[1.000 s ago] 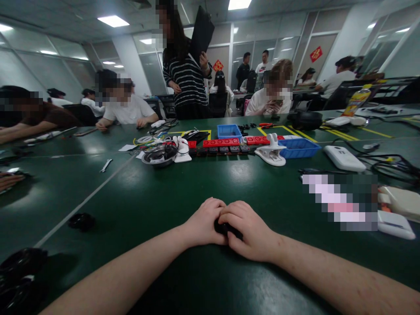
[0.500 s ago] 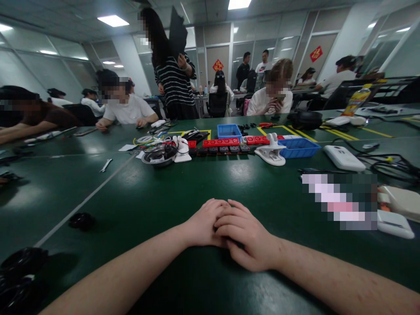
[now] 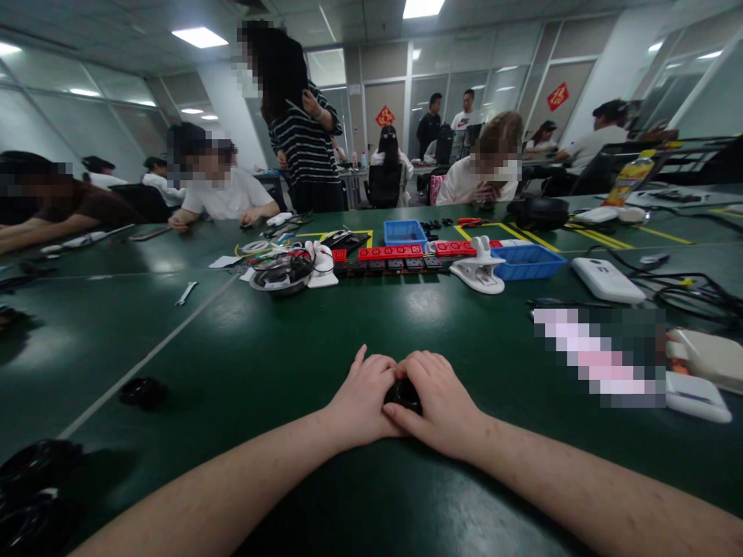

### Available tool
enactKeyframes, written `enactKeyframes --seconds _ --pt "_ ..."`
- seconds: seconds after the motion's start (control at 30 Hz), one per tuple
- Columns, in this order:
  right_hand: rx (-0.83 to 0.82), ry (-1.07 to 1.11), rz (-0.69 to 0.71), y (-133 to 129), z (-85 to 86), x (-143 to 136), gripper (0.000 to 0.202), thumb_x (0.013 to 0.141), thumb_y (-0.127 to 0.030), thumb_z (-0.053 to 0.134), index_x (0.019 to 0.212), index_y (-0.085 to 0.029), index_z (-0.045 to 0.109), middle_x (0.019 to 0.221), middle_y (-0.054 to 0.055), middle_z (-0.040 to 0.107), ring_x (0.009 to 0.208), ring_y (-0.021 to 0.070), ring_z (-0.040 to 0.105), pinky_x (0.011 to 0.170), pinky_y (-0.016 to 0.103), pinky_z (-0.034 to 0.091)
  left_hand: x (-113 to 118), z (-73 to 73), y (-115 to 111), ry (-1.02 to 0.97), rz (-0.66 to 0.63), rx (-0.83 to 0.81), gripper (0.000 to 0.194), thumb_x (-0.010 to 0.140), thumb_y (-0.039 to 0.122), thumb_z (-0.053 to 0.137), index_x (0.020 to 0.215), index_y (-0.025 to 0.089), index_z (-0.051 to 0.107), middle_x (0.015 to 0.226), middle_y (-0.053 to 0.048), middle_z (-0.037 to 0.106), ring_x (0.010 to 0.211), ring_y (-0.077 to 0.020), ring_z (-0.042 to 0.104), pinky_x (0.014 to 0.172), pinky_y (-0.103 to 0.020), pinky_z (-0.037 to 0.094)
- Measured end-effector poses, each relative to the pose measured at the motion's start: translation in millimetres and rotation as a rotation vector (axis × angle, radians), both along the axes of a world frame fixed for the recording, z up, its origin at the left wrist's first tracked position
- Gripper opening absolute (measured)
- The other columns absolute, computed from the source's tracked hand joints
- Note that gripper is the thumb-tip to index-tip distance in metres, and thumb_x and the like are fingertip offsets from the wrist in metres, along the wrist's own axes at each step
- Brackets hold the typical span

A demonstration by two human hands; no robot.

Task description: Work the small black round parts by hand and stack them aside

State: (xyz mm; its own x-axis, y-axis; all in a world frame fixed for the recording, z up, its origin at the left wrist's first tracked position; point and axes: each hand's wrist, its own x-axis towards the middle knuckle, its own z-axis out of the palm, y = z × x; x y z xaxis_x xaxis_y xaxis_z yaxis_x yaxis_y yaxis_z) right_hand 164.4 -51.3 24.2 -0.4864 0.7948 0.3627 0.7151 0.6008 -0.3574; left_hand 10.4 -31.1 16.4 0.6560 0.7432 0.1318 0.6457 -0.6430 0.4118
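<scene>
Two hands meet on the green table (image 3: 244, 363): left hand (image 3: 363, 394) and right hand (image 3: 441, 402) both curl closed around a small black object (image 3: 402, 393) between them.

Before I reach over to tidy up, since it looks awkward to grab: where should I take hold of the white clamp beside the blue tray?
Probably by the white clamp's raised upright part, pinched from above. Its wide flat base lies low on the table and offers little to grip, while the upright stands clear. The blue tray sits close on the clamp's right, so come in from the near or left side.
</scene>
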Motion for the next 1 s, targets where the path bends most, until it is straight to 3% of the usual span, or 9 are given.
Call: enactKeyframes --seconds 0.2,0.37,0.43,0.67,0.87,1.0 --pt "0.02 0.036 0.06 0 1.8 3 0.018 0.072 -0.03 0.054 0.082 -0.016 0.05 0.082 0.006 0.052 0.079 0.0203 0.045 0.073 0.038 0.037 -2 -1.4 4 -0.05 -0.027 -0.037 0.047 0.057 0.036 0.068 0.098 0.018 0.052 0.097 -0.004 0.051 0.097 -0.0227 0.047 0.105 -0.052 0.011" --pt "0.09 0.11 0.233 -2 3.8 4 0.015 0.068 -0.017 0.046 0.081 -0.017 0.051 0.081 0.006 0.055 0.081 0.0194 0.047 0.076 0.038 0.037 -5 -5.2 9 -0.093 -0.101 -0.04 0.034 0.055 0.028 0.068 0.085 0.019 0.055 0.095 -0.003 0.05 0.092 -0.022 0.047 0.091 -0.04 0.036" --pt "0.097 0.143 0.309 -3 4.8 3 0.016 0.065 -0.014 0.042 0.077 -0.018 0.05 0.077 0.004 0.055 0.079 0.0182 0.048 0.076 0.037 0.037 -6 -6.4 11 -0.089 -0.123 -0.034 0.035 0.053 0.028 0.069 0.084 0.019 0.056 0.096 -0.003 0.05 0.093 -0.0225 0.047 0.087 -0.036 0.04" --pt "0.056 0.19 0.555 -8 8.3 1 0.012 0.062 -0.013 0.035 0.058 -0.02 0.044 0.063 0.001 0.054 0.069 0.014 0.052 0.083 0.035 0.038 -8 -7.9 14 -0.058 -0.204 -0.021 0.046 0.053 0.037 0.072 0.093 0.02 0.057 0.098 -0.002 0.05 0.096 -0.0225 0.047 0.1 -0.042 0.025" --pt "0.097 0.181 0.546 -12 10.9 3 0.016 0.068 -0.018 0.036 0.069 -0.02 0.051 0.069 0.002 0.058 0.076 0.0151 0.054 0.095 0.041 0.03 -7 -6.0 13 -0.032 -0.21 -0.027 0.046 0.057 0.039 0.07 0.098 0.022 0.057 0.102 -0.003 0.052 0.1 -0.0242 0.046 0.097 -0.042 0.029" --pt "0.157 0.202 0.455 -10 13.4 5 0.02 0.071 -0.023 0.042 0.088 -0.018 0.051 0.084 0.004 0.059 0.086 0.0172 0.052 0.095 0.042 0.028 -7 -5.7 11 -0.025 -0.181 -0.026 0.061 0.058 0.046 0.068 0.11 0.022 0.048 0.109 -0.005 0.049 0.105 -0.0251 0.044 0.102 -0.05 0.018"
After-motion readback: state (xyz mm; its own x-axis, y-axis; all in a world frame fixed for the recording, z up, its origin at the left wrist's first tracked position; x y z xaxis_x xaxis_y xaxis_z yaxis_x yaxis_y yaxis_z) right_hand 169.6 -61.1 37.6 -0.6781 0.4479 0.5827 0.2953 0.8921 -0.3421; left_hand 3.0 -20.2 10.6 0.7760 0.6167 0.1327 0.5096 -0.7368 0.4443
